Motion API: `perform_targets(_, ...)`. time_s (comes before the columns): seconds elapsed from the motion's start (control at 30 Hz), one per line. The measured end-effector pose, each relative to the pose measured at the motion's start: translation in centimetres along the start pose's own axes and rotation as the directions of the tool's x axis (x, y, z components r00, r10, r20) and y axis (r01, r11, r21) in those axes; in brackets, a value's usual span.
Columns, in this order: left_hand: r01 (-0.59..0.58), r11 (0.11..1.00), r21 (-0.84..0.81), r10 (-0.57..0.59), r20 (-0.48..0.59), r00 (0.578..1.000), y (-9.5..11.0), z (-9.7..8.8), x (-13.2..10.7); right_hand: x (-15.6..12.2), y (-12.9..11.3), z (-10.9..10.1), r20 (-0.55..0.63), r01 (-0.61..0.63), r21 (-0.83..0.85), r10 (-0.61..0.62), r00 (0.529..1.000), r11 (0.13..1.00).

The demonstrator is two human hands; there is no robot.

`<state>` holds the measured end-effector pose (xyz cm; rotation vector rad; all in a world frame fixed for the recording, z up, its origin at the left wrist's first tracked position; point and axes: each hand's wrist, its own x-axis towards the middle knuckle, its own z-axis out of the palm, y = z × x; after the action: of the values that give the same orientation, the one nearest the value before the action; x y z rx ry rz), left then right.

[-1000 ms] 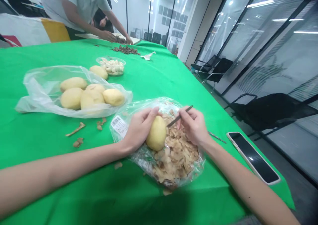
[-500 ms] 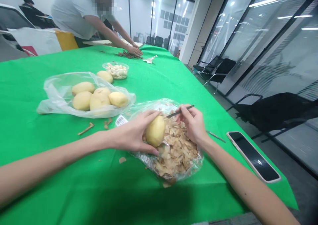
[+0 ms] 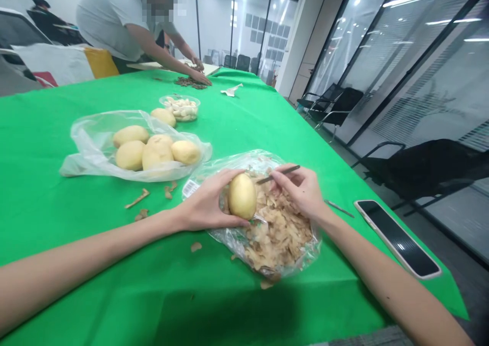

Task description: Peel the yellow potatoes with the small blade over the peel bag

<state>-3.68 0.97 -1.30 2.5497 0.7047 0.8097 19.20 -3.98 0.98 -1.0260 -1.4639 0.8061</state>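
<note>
My left hand (image 3: 208, 202) is wrapped round a pale yellow potato (image 3: 243, 196), holding it upright over a clear plastic bag. Between the thumb and fingers of my right hand (image 3: 301, 187) is a thin dark stick-like tool (image 3: 278, 174); its exact kind does not show. The tool's tip is close to the potato's right side, and I cannot tell whether they touch. Beneath both hands, a heap of brown peelings (image 3: 280, 234) lies on the clear bag (image 3: 229, 239). To the left, several similar potatoes (image 3: 132, 155) rest in a whitish plastic bag (image 3: 91, 132).
Another potato (image 3: 163, 116) is beside a clear tub of white cloves (image 3: 183, 107). A phone (image 3: 397, 238) and a thin metal rod (image 3: 339, 208) lie on the green cloth (image 3: 114, 285) at right. Across the table, a person's hands (image 3: 198, 73) touch small brown pieces.
My left hand has turned the potato slightly more upright. The tool has stayed near it. Across the table, the other person's hands have moved apart. The whole view has shifted slightly.
</note>
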Motion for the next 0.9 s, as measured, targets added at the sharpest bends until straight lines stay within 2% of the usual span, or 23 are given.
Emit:
perform_targets(0.07,0.004,1.0,0.001,-0.004,0.003,1.0,-0.1,0.1,0.0,0.2,0.2,-0.1,-0.132,0.032,-0.042,-0.037,0.991,0.999)
perform_targets(0.13,0.005,1.0,-0.002,-0.005,0.009,1.0,-0.1,0.1,0.0,0.1,0.3,0.0,-0.15,0.033,-0.021,-0.035,0.988,0.999)
perform_targets(0.27,0.051,0.998,-0.037,-0.05,0.015,0.999,-0.1,0.0,0.3,-0.5,0.6,0.5,0.006,-0.009,0.119,0.009,1.0,0.993)
perform_targets(0.37,0.103,0.992,-0.07,-0.101,0.028,0.994,0.0,-0.2,0.5,-0.8,0.8,0.9,0.063,-0.057,0.228,0.044,0.997,0.972)
perform_targets(0.53,0.094,0.989,-0.11,-0.089,0.048,0.995,-0.2,-0.3,0.4,-0.7,0.8,1.3,0.18,-0.256,0.341,0.204,0.962,0.905)
perform_targets(0.67,0.098,0.979,-0.178,-0.089,0.054,0.995,-0.3,-0.1,0.1,-0.6,0.6,1.7,0.204,-0.342,0.394,0.281,0.938,0.853)
perform_targets(0.9,0.063,0.969,-0.241,-0.046,0.078,0.996,0.0,-0.3,0.1,-0.7,1.1,2.1,0.159,-0.318,0.394,0.277,0.948,0.862)
